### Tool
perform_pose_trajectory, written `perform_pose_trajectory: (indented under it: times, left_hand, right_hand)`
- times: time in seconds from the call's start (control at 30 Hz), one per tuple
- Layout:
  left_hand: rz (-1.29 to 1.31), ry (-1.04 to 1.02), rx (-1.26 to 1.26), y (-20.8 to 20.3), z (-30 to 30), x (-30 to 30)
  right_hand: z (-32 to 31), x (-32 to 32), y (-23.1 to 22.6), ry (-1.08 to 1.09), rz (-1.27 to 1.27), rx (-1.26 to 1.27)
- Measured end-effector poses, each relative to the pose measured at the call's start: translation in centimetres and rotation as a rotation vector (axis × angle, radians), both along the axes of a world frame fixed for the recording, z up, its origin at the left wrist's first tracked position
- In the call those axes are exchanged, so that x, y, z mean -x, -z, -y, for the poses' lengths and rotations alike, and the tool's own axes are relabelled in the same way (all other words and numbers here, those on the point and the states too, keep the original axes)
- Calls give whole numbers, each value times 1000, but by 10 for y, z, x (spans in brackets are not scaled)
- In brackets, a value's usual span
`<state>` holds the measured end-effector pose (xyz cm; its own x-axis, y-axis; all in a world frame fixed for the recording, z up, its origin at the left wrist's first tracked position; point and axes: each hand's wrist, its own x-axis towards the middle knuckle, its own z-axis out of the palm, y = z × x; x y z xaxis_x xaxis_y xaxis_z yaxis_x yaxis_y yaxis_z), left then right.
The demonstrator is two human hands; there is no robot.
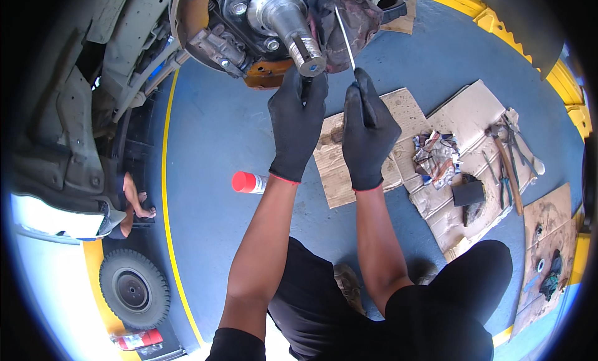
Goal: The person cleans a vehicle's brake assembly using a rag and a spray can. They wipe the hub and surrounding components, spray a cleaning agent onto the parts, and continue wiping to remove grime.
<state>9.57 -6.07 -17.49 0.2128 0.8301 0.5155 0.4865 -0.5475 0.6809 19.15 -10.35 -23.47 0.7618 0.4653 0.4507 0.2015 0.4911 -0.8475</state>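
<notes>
My left hand [298, 121], in a black glove with a red cuff edge, is raised just below the threaded end of a metal axle spindle [298, 42]. Its fingers are curled together, and what they hold, if anything, is hidden. My right hand [370, 127], gloved the same way, is closed around the lower end of a thin metal rod [344, 36]. The rod points up in front of a dark, stained rag [355, 28] beside the spindle. Around the spindle's base sit bolts and a rusty orange brake shoe [266, 74].
A red-capped spray can [249, 182] is near my left forearm. Stained cardboard [445, 221] on the blue floor carries a hammer [507, 168], pliers and a crumpled wrapper [436, 156]. At left are a wheel [134, 289] and another person's bare legs [131, 202].
</notes>
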Motion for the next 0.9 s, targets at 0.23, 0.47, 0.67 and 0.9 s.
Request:
perform_pose_trajectory:
  times: [0.23, 0.47, 0.67, 0.9]
  left_hand:
    - [100, -12, -47, 4, 12, -15]
    - [-40, 140, -377, 11, 9, -26]
    - [-25, 83, -384, 19, 6, -20]
    - [89, 75, -288, 17, 13, -28]
  right_hand:
    - [15, -45, -24, -72, 159, 142]
    - [11, -40, -50, 4, 132, 64]
    - [11, -53, -58, -165, 143, 193]
    - [31, -43, -63, -46, 219, 289]
